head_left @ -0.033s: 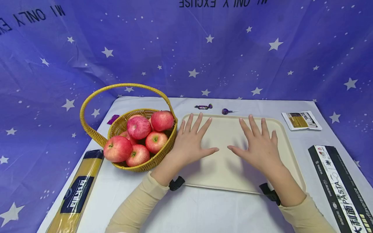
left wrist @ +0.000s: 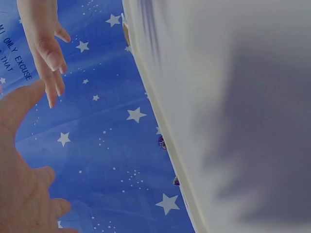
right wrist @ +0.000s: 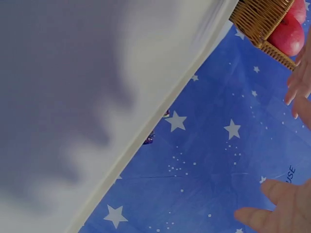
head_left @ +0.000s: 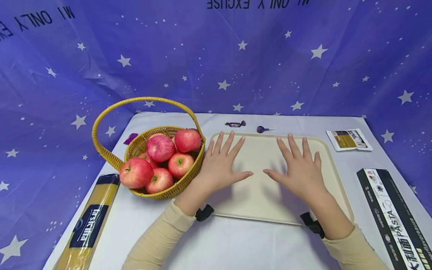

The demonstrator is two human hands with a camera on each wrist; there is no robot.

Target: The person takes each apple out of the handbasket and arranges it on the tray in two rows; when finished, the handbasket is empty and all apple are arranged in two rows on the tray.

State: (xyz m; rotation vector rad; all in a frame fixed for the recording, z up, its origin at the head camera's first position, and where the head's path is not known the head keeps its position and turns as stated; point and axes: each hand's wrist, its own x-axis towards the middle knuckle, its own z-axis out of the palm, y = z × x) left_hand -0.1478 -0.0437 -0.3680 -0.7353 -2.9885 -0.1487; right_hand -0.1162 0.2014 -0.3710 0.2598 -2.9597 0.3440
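Note:
Both hands are spread flat, palms down, over a beige tray [head_left: 260, 198] in the middle of the white table. My left hand [head_left: 221, 165] is over the tray's left part, right beside a wicker basket [head_left: 162, 195] of red apples [head_left: 160, 148]. My right hand [head_left: 300, 168] is over the tray's right part. All fingers are straight and hold nothing. Their shadows fall on the tray [left wrist: 243, 97] in the left wrist view, and on the tray [right wrist: 73, 97] in the right wrist view, where the basket [right wrist: 257, 22] also shows.
A spaghetti packet [head_left: 89, 225] lies at the front left and a black pasta box [head_left: 391, 213] at the right. Behind the tray lie a wrapped candy [head_left: 236, 123], a lollipop [head_left: 261, 129] and a sachet [head_left: 349, 140]. Blue starred cloth surrounds the table.

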